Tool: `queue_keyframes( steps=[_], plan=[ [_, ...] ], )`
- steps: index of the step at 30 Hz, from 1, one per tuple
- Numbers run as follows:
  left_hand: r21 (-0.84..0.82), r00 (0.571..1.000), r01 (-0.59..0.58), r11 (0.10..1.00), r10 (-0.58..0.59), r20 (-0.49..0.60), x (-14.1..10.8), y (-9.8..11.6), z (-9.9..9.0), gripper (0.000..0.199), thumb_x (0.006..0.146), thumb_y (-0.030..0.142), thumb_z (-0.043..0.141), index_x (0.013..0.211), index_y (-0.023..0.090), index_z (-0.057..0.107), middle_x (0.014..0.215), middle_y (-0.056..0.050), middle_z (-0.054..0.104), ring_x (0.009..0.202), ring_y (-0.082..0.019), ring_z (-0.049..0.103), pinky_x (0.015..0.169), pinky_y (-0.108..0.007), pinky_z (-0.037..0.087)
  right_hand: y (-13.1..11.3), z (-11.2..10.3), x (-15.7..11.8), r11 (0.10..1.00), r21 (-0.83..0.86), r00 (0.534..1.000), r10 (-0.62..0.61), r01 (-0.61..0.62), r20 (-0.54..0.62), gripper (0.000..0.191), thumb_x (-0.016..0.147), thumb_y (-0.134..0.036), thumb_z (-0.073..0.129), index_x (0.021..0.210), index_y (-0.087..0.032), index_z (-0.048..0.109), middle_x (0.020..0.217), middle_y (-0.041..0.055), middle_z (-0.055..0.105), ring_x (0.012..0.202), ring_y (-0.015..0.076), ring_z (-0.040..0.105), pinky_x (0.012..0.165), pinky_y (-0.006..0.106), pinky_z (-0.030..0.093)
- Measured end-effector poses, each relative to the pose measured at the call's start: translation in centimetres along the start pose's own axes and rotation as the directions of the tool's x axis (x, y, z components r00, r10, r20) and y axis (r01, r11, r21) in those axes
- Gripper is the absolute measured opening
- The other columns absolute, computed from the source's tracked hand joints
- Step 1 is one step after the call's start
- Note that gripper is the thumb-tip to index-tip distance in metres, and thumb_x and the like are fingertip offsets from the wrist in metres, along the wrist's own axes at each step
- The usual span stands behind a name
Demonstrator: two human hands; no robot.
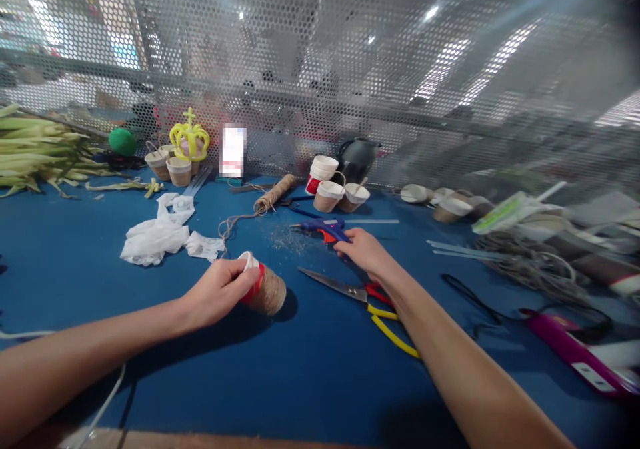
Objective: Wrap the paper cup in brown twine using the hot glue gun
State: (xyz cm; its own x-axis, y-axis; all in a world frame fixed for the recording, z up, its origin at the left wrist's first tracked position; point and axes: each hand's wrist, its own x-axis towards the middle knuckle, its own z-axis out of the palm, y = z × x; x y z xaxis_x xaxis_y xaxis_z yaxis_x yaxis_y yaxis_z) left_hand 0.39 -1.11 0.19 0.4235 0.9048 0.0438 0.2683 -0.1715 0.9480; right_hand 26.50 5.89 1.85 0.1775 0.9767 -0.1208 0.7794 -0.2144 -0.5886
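Observation:
My left hand (223, 289) grips a small paper cup (271, 292) by its white rim. The cup is tilted on its side, red near the rim and wrapped in brown twine toward its base. My right hand (364, 250) is closed around the handle of a blue glue gun (320, 225), whose nozzle points left. A clear glue stick (380, 222) extends behind the gun. Scissors (345, 287) with red and yellow handles lie partly under my right forearm. Beyond the cup, a twine roll (274, 194) trails a loose strand toward my left hand.
Crumpled white tissue (155, 239) lies left of centre. Cups (327, 196), a phone (233, 150) and a yellow crown-shaped piece (189, 139) stand at the back by a perforated metal screen (280, 56). Corded bundles (535, 269) and a purple object (565, 342) are at the right.

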Motion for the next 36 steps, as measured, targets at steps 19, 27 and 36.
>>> queue_keyframes(
  steps=[19, 27, 36],
  plan=[
    [0.117, 0.991, 0.118, 0.986, -0.109, -0.079, 1.1, 0.1, -0.8, 0.040, 0.080, 0.040, 0.034, 0.069, 0.009, 0.057, 0.055, 0.001, 0.050, 0.049, -0.010, 0.041, 0.048, -0.021, 0.035, -3.0, 0.0, -10.6, 0.919, 0.302, 0.927, -0.321, 0.254, 0.196, 0.020, 0.072, -0.036, 0.057, 0.067, -0.017, 0.055, 0.042, -0.0055, 0.048, 0.038, 0.0085, 0.045, 0.039, 0.020, 0.039],
    [0.073, 0.989, 0.124, 0.990, -0.117, -0.085, 1.2, 0.4, -0.6, 0.041, 0.079, 0.040, 0.035, 0.068, 0.009, 0.059, 0.052, 0.001, 0.050, 0.046, -0.009, 0.040, 0.043, -0.020, 0.032, -3.9, 0.8, -11.9, 0.819, 0.053, 0.818, -0.573, 0.571, 0.052, 0.010, 0.075, -0.024, 0.051, 0.069, -0.022, 0.058, 0.070, -0.0004, 0.064, 0.063, 0.0147, 0.060, 0.062, 0.024, 0.047],
    [0.090, 0.986, 0.156, 0.984, -0.150, -0.072, 1.4, 0.3, -0.5, 0.042, 0.081, 0.042, 0.030, 0.065, 0.010, 0.053, 0.052, 0.003, 0.041, 0.046, -0.008, 0.033, 0.044, -0.020, 0.026, -2.4, 1.9, -11.7, 0.797, -0.031, 0.797, -0.601, 0.603, 0.061, 0.002, 0.075, -0.024, 0.054, 0.076, -0.022, 0.055, 0.070, -0.0002, 0.061, 0.063, 0.0158, 0.057, 0.057, 0.027, 0.045]
  ],
)
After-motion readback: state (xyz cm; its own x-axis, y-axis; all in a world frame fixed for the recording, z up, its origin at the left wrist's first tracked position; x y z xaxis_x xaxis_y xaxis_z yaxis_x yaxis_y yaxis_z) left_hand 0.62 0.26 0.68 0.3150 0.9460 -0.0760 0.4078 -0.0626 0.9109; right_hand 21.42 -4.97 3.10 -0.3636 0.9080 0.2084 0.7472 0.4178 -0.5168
